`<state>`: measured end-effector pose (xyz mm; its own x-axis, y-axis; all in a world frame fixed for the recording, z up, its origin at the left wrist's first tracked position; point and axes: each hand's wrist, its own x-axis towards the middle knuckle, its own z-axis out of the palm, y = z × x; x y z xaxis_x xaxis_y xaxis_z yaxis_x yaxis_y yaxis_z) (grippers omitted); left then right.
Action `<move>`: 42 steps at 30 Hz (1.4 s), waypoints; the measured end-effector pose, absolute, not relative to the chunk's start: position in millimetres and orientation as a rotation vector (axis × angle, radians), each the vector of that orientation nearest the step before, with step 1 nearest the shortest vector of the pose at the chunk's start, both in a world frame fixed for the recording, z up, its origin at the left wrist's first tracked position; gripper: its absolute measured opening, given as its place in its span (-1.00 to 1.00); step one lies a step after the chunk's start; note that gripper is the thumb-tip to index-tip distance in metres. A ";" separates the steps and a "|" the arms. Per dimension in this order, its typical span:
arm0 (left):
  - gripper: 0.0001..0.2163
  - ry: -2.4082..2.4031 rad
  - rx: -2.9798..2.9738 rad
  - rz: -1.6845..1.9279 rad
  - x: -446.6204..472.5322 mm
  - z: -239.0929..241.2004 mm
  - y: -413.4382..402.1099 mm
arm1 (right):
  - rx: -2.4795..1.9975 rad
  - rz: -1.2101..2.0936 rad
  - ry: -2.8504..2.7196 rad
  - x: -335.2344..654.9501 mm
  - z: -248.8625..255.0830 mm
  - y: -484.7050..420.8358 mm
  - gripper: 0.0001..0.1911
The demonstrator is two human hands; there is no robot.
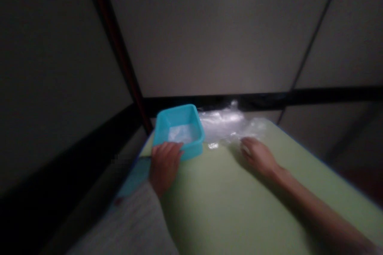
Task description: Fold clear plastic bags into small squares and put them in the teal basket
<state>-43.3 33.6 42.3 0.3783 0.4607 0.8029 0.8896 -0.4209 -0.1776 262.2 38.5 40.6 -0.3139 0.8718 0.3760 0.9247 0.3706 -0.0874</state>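
Note:
A turquoise plastic basin [196, 149] stands at the far left of the green tabletop, with something whitish and translucent [181, 133] lying inside it. My left hand [165, 165] grips the near left part of its rim, fingers folded over the edge. To the right of the basin lies a crumpled clear plastic bag or sheet [224, 121], shiny with reflections. At its near edge my right hand [257, 155] is closed, fingers curled in. A small pale spot shows in the curled fingers, too blurred to name.
The green table [227, 199] narrows away from me, with blue edging on its right side. Behind it rises a grey panelled wall [209, 40] with a black horizontal strip [269, 101]. A dark red post [116, 44] runs down at the left.

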 end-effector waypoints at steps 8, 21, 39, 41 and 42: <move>-0.86 -1.218 -2.079 -0.859 -51.0 34.1 44.4 | -1.446 -0.264 -2.191 267.2 39.5 53.0 -0.72; -0.83 -1.261 -2.069 -0.853 -48.3 29.9 51.2 | -1.646 -0.343 -2.200 256.8 11.2 107.7 -0.53; -0.75 -1.449 -1.904 -0.794 -39.9 40.9 38.6 | -1.554 -0.294 -2.195 262.3 12.7 119.7 -0.53; -0.69 -1.403 -1.893 -0.851 -39.5 40.8 37.9 | -1.537 -0.294 -2.179 262.7 16.1 118.9 -0.55; -0.67 -1.369 -1.895 -0.882 -39.2 40.6 37.4 | -1.528 -0.294 -2.170 263.0 18.3 118.5 -0.55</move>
